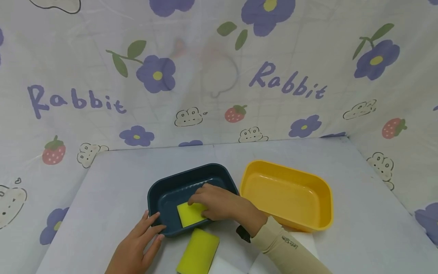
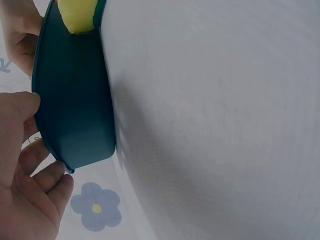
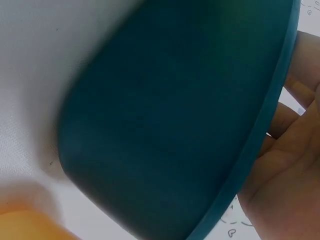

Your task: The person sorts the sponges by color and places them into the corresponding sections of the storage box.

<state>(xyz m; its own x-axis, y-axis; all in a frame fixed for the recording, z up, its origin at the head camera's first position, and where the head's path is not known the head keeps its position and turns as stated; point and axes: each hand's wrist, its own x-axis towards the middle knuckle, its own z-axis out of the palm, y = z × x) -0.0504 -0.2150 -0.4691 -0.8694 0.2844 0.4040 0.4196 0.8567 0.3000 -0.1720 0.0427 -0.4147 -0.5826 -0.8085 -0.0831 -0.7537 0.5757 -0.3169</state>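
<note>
A dark teal plastic basin (image 1: 171, 182) stands on the table. Inside it lies a yellow sponge (image 1: 187, 217), flat near the front wall. My right hand (image 1: 215, 201) reaches in over the front right rim and pinches this sponge between thumb and fingers; the hand hides the sponge's right part. With its fingers spread, my left hand (image 1: 138, 243) rests on the basin's front left corner, fingertips at the rim. Another sponge (image 1: 198, 251) lies on the table just in front of the basin; its dark green edge shows in the left wrist view.
To the right of the teal basin stands a yellow basin (image 1: 321, 205), close beside it. White sheets (image 1: 226, 266) lie at the front, partly under my right forearm. A printed cloth (image 1: 205, 83) hangs behind the table and along its sides.
</note>
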